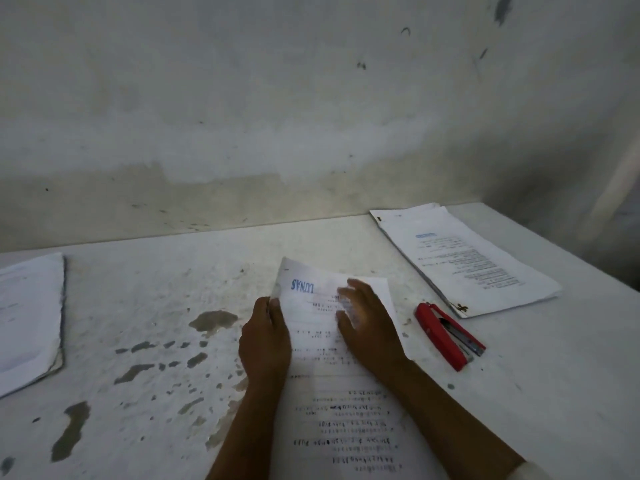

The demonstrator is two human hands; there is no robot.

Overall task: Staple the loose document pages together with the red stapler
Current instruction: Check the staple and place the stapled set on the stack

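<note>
Loose printed pages lie in front of me on the white table, text upside down, with a blue stamp near the raised far end. My left hand grips the pages' left edge, thumb curled over it. My right hand rests flat on top of the pages, fingers spread and blurred. The red stapler lies on the table just right of the pages, apart from both hands.
A stack of printed documents sits at the back right, beyond the stapler. Another paper stack lies at the left edge. The worn white table has dark chipped patches and meets a stained wall at the back.
</note>
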